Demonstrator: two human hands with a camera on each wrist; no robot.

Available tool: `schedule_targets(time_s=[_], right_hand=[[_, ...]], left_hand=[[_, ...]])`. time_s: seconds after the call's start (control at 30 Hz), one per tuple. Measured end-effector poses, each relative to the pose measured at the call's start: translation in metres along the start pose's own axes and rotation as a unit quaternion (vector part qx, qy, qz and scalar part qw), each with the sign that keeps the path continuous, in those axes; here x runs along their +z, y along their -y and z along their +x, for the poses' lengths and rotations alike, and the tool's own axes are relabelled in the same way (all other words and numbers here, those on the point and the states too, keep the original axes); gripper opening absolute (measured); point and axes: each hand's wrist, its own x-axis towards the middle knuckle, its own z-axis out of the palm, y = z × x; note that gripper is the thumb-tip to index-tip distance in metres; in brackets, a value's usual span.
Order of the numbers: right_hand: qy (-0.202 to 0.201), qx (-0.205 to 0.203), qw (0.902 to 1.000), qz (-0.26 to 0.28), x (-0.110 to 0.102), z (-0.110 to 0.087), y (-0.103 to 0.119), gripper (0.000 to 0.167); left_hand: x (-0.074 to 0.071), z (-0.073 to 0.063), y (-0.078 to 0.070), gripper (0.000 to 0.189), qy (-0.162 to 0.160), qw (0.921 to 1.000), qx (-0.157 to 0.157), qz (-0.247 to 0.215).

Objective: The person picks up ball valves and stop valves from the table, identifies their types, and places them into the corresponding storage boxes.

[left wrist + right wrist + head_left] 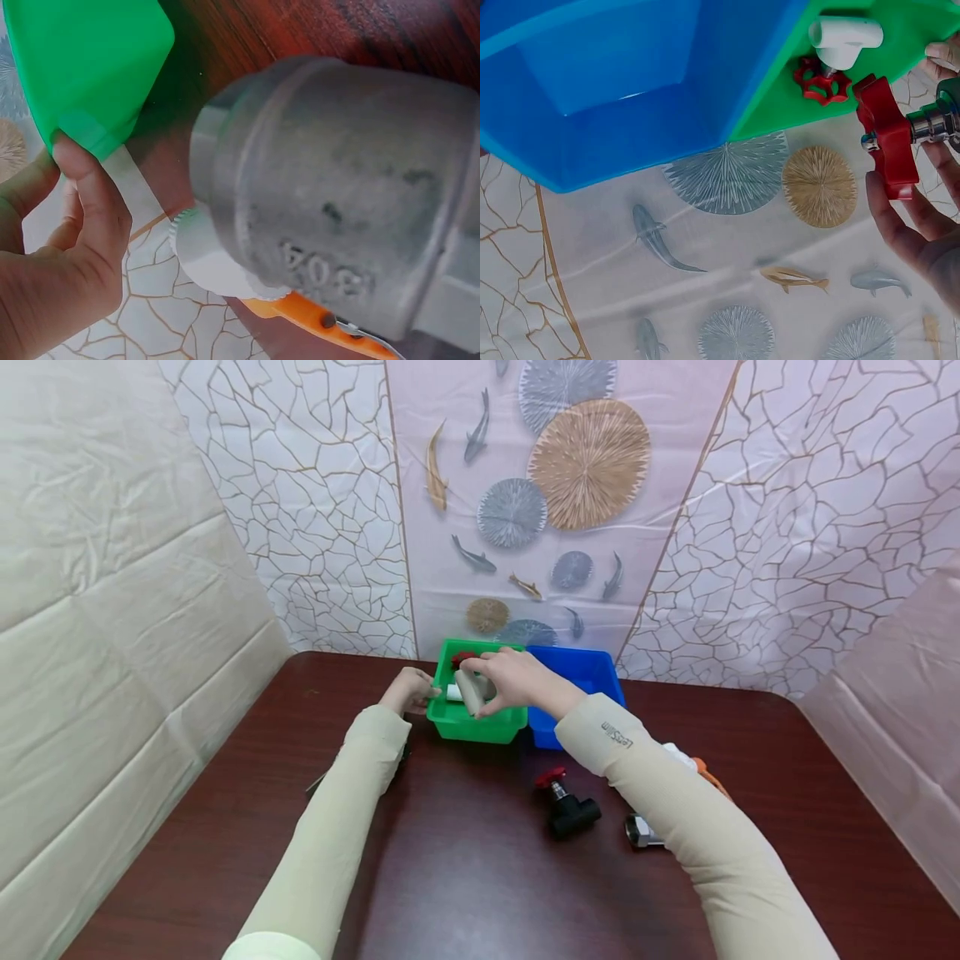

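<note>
My right hand [517, 679] grips a valve [470, 693] over the green bin [476, 731], fingers at one end of its grey body and thumb at the other. In the right wrist view the valve's red handwheel [889, 139] sits beside my fingers. A white tee valve [847, 34] with its own red handwheel [823, 84] lies inside the green bin. My left hand [408, 689] is at that bin's left side. Thumb and finger of the left hand [82, 225] pinch the green rim in the left wrist view.
A blue bin [592, 670] adjoins the green one. Nearer lies a black valve [572, 814] with a red handwheel. A metal hex fitting [641, 831] and an orange piece [705, 767] show around my right sleeve. Beside my left wrist are a "304" metal fitting [337, 195] and a white ridged part [210, 259].
</note>
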Motion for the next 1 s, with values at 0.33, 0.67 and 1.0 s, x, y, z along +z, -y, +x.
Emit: schedule_targets(time_s=[0.33, 0.67, 1.0], right_hand=[[0.002, 0.046, 0.9954, 0.083, 0.005, 0.013, -0.008, 0.075], [-0.002, 0.078, 0.9915, 0.104, 0.013, 0.023, -0.012, 0.073], [-0.048, 0.111, 0.9924, 0.021, 0.011, 0.03, -0.007, 0.06]], left_hand=[[0.0, 0.001, 0.003, 0.037, 0.008, 0.9998, -0.008, -0.018], [-0.005, 0.008, 0.011, 0.04, 0.039, 0.9979, -0.011, -0.049], [-0.02, 0.006, 0.013, 0.041, 0.094, 0.9926, -0.029, -0.071]])
